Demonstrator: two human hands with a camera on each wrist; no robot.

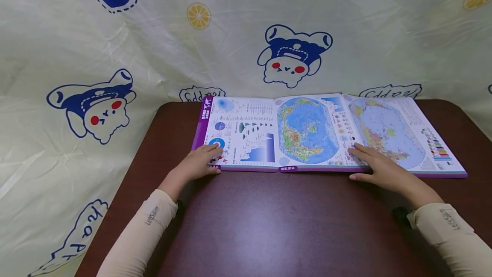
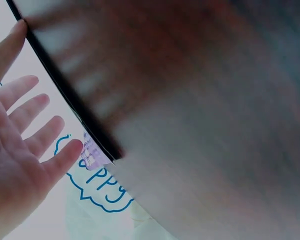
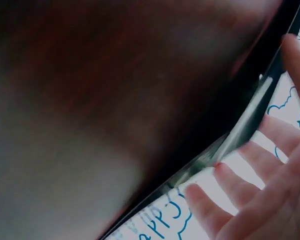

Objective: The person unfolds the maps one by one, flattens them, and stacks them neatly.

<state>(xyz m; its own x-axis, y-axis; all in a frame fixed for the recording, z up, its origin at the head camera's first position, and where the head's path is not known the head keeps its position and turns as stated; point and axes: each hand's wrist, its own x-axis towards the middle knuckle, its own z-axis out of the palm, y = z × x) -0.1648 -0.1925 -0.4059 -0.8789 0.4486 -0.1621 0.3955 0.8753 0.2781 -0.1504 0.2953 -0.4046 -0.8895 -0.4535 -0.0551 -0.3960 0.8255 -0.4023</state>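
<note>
An opened fold-out world map book [image 1: 257, 140] with purple edges lies across the far part of the table. Its left panel carries charts and diagrams, while the middle and right panels show world maps. My left hand [image 1: 200, 161] rests at the lower left corner of the book, fingers on the page and thumb by the front edge. On the lower part between the middle and right maps lies my right hand [image 1: 384, 168], its thumb near the front edge. Both wrist views show the left palm [image 2: 15, 150] and right palm [image 3: 275, 200] with spread fingers.
The dark brown table [image 1: 261, 221] has rounded far corners. Behind it and down its left side hangs a pale cloth [image 1: 223, 54] printed with cartoon bears, orange slices and lettering. The far edge of the book lies close to this cloth.
</note>
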